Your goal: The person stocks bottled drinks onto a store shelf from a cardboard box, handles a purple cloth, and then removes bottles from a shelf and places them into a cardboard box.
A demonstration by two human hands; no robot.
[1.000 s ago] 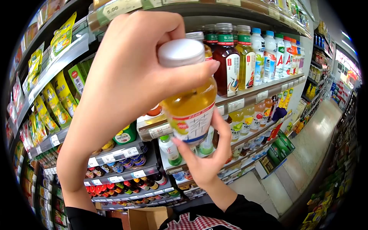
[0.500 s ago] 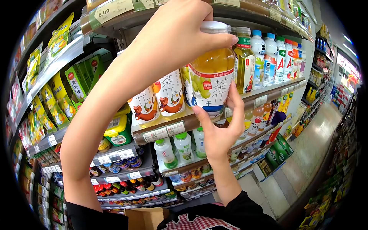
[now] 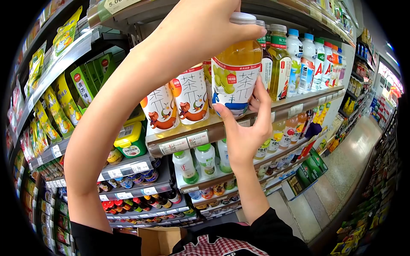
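Observation:
A bottle of fruit tea, with amber liquid and a green-grape label, leans slightly at the front of the upper shelf. My left hand reaches over from the left and grips it near the white cap, thumb across the neck; the other fingers are mostly hidden. From below, my right hand holds the bottle's base between thumb and fingers. Two tea bottles with orange-fruit labels stand to its left. On its right are a dark bottle and a yellow-green tea bottle.
Milk-drink bottles continue the row rightward. Beneath, green-capped bottles stand on a lower shelf. A shelf edge with a price tag hangs above my left hand. Yellow snack bags fill the left shelves. An open cardboard box is low in front of me.
The held bottle has tilted a little, its base moving slightly left and up. More of the dark bottle beside it shows. Both hands keep their hold, and the view has shifted slightly.

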